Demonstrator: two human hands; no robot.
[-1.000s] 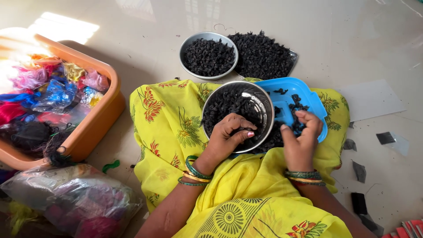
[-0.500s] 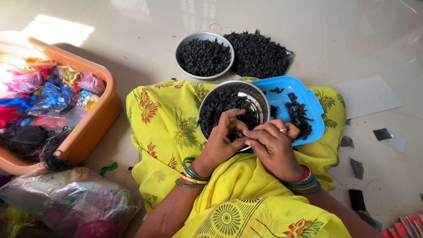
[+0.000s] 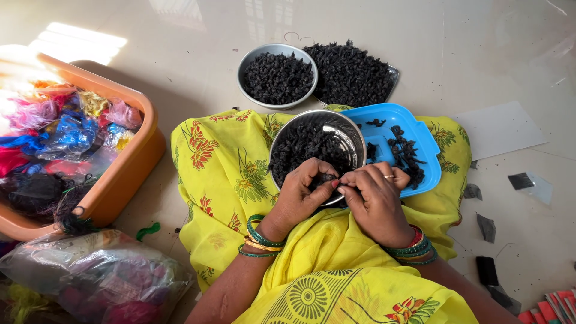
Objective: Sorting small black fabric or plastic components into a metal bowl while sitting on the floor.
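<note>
A steel bowl of small black pieces rests on my lap, over yellow flowered cloth. My left hand and my right hand meet at the bowl's near rim, fingertips pinched together on one small black piece. A blue plastic tray holding several more black pieces lies just right of the bowl, partly under my right hand. Both wrists wear green and red bangles.
On the floor beyond my lap stand a grey bowl of black pieces and a heaped tray of the same. An orange tub of coloured fibres sits left, a clear bag below it. Paper and black scraps lie right.
My right hand has left the blue tray and moved left to meet the left hand at the bowl's near rim. The left hand's fingers have closed on a small black piece.
</note>
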